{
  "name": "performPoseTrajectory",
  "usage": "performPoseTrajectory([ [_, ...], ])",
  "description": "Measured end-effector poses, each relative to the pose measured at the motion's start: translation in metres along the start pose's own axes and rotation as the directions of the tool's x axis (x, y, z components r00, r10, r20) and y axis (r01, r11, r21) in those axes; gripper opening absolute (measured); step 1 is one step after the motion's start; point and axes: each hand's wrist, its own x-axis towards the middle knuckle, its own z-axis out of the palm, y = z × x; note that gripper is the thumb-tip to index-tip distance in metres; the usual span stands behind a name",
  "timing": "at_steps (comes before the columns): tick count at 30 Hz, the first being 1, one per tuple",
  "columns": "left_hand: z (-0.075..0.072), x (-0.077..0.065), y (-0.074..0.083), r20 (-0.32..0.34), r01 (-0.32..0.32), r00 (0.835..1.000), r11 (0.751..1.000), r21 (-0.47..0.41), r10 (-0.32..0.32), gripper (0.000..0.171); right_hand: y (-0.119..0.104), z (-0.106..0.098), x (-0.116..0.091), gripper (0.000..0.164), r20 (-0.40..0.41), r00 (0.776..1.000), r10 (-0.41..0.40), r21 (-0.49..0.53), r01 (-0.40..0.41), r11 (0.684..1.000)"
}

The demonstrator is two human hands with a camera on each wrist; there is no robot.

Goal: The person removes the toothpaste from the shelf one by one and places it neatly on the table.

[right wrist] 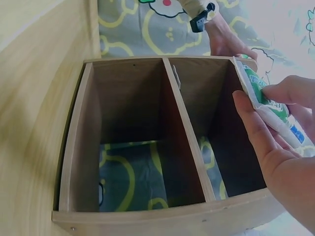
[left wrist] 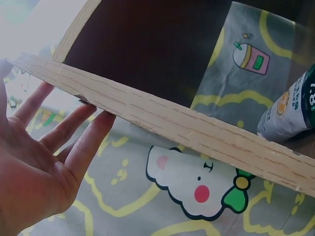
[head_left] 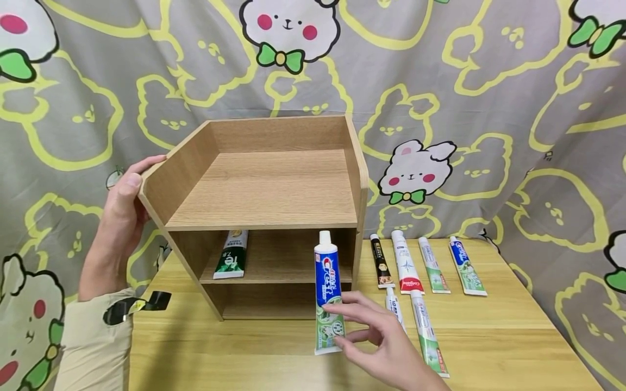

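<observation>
My right hand (head_left: 383, 339) pinches the lower end of a blue and green Crest toothpaste tube (head_left: 326, 282) between thumb and fingers. The tube stands cap up, in front of the right part of a small wooden shelf (head_left: 274, 184). In the right wrist view, the tube's crimped end (right wrist: 256, 98) shows between thumb and fingers. My left hand (head_left: 122, 209) holds the shelf's left side panel at its upper edge, fingers (left wrist: 74, 135) against the outer face. A dark green and white toothpaste tube (head_left: 232, 255) lies on the middle board, at its left end.
Right of the shelf, several toothpaste tubes lie on the wooden table (head_left: 499, 336), among them a black one (head_left: 381, 260), a red and white Colgate (head_left: 406, 263) and another blue-green Crest (head_left: 467, 266). A patterned grey curtain (head_left: 440, 65) hangs behind.
</observation>
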Motion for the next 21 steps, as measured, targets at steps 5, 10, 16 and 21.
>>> performPoseTrajectory([
  [5, -0.003, 0.0, 0.0, 0.032, -0.013, 0.999, 1.0, 0.007, 0.013, 0.056, -0.004, -0.005, -0.006, 0.047, -0.022, 0.999, 0.031, -0.042, -0.032, 0.999],
  [10, -0.003, 0.0, 0.001, 0.036, -0.014, 0.999, 1.0, 0.002, 0.014, 0.056, -0.006, -0.01, -0.012, 0.046, -0.033, 0.998, 0.057, -0.083, -0.059, 0.995],
  [16, -0.001, 0.001, 0.001, 0.028, -0.011, 1.0, 1.0, -0.003, 0.011, 0.056, -0.004, -0.018, -0.019, 0.046, -0.054, 0.997, 0.051, -0.108, -0.056, 0.993],
  [21, -0.001, 0.001, 0.0, 0.01, -0.011, 1.0, 1.0, 0.006, 0.011, 0.057, -0.003, -0.024, -0.023, 0.046, -0.081, 0.996, 0.045, -0.149, -0.056, 0.987],
])
